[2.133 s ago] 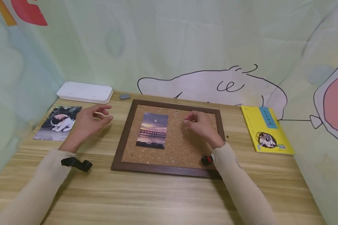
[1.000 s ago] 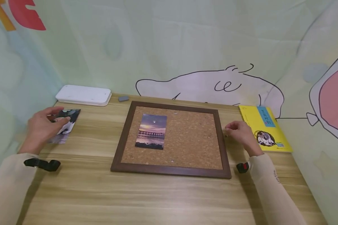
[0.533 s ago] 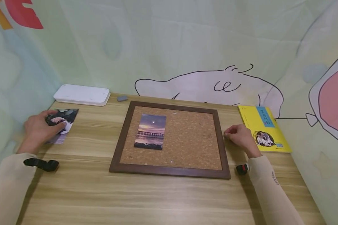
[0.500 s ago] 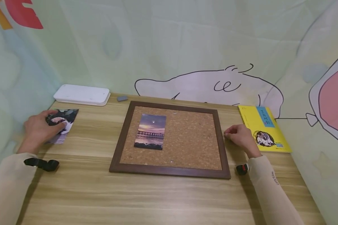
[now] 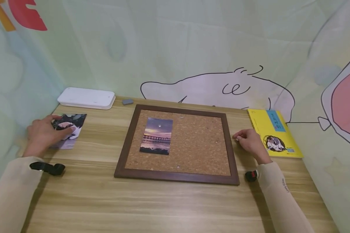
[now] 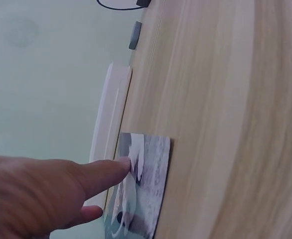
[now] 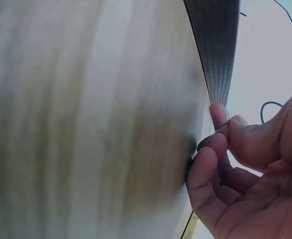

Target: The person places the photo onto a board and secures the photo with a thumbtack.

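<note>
My left hand [image 5: 43, 134] is at the cat photo [image 5: 71, 142] on the left of the table, its thumb across the picture and fingers at the far left edge. In the left wrist view the thumb of that hand [image 6: 51, 186] lies on the face of the photo [image 6: 156, 164]. Just right of the frame, my right hand [image 5: 252, 144] pinches a small pin [image 5: 237, 139]; its thin needle [image 7: 224, 124] shows between the fingertips of the hand [image 7: 255, 174]. A sunset pier photo [image 5: 157, 137] lies on the cork board [image 5: 198, 145], a clear pin [image 5: 159, 126] near its top.
The board's brown wooden frame [image 5: 175, 175] spans the middle. A white case [image 5: 86, 97] and a grey block [image 5: 127, 101] stand at the back left. On the right lies a yellow book [image 5: 263, 129]. Several small pins sit in the cork. A printed cloth hangs behind.
My left hand has come onto the cat photo, which has slid slightly right. From above the board my right hand has moved right and picked up the pin that lay beside the frame.
</note>
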Available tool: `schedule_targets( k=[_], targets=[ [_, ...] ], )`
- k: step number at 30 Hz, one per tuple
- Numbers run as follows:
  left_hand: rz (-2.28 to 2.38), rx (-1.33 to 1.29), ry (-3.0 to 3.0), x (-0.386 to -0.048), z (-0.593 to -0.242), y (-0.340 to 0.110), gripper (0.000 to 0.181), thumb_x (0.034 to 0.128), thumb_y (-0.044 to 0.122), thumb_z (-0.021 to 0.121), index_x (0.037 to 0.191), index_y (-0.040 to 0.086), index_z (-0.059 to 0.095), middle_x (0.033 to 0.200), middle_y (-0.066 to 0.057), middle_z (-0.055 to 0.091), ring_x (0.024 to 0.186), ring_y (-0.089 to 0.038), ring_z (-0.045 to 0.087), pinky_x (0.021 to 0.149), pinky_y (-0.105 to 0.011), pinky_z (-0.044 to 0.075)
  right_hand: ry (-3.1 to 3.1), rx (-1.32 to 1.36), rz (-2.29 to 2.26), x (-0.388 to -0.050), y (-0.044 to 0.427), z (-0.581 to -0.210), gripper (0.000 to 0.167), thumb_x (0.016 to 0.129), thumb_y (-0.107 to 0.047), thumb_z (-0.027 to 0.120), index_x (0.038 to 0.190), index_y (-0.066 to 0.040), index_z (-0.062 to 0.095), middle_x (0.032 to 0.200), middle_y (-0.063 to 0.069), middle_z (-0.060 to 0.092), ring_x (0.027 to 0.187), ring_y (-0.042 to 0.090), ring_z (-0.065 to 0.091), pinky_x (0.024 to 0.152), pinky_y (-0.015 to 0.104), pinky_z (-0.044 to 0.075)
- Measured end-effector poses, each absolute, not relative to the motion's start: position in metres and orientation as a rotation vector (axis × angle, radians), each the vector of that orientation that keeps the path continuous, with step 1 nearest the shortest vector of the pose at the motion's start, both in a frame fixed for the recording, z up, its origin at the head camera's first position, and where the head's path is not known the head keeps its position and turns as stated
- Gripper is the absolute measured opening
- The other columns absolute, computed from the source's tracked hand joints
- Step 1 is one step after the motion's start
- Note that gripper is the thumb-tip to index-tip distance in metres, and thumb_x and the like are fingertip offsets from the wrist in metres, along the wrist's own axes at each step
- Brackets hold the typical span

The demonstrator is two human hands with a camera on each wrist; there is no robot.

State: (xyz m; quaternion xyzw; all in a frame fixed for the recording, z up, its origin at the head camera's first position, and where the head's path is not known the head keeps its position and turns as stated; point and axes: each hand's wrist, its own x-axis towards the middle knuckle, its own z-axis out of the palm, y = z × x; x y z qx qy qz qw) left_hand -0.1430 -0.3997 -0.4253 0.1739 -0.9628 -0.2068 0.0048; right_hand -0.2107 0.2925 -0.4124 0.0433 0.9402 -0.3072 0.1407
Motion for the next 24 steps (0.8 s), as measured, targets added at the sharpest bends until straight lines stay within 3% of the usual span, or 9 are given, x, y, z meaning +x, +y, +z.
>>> schedule_targets(
  k=[8, 12, 16, 24],
  targets=[
    [-0.775, 0.643, -2.944, -0.146, -0.430, -0.400, 0.078, 0.0994, 0.035, 0.070, 0.154, -0.009, 0.038, 0.143, -0.049, 0.039, 0.127, -0.061, 0.037, 0.098, -0.068, 0.035, 2.713, 0.081, -0.975, -0.209, 0.291, -0.413, 0.028, 0.114, -0.013, 0.047, 0.119, 0.004, 0.067, 0.105, 0.014, 0.062, 0.094, 0.024, 0.057, 0.077, 0.030, 0.047],
    [-0.865, 0.664, -2.917, -0.146, -0.431, -0.402, 0.070, 0.1006, 0.031, 0.070, 0.154, -0.006, 0.043, 0.146, -0.046, 0.046, 0.130, -0.058, 0.045, 0.086, -0.055, 0.042, 2.701, 0.032, -1.060, -0.207, 0.289, -0.412, 0.029, 0.115, -0.014, 0.044, 0.116, 0.007, 0.064, 0.103, 0.015, 0.063, 0.090, 0.022, 0.060, 0.075, 0.026, 0.051],
    [-0.934, 0.687, -2.949, -0.145, -0.427, -0.403, 0.064, 0.1031, 0.035, 0.067, 0.152, -0.002, 0.049, 0.149, -0.045, 0.047, 0.134, -0.057, 0.045, 0.082, -0.042, 0.039, 2.684, 0.065, -1.126, -0.205, 0.287, -0.410, 0.029, 0.116, -0.015, 0.041, 0.117, 0.006, 0.062, 0.100, 0.013, 0.062, 0.086, 0.020, 0.061, 0.073, 0.026, 0.053],
    [-1.001, 0.639, -2.948, -0.141, -0.422, -0.391, 0.060, 0.1069, 0.038, 0.060, 0.153, 0.000, 0.054, 0.148, -0.038, 0.047, 0.124, -0.050, 0.045, 0.082, -0.038, 0.036, 2.707, 0.115, -1.171, -0.203, 0.288, -0.408, 0.030, 0.115, -0.014, 0.048, 0.125, 0.006, 0.066, 0.107, 0.016, 0.068, 0.087, 0.017, 0.065, 0.073, 0.022, 0.055]
  ],
)
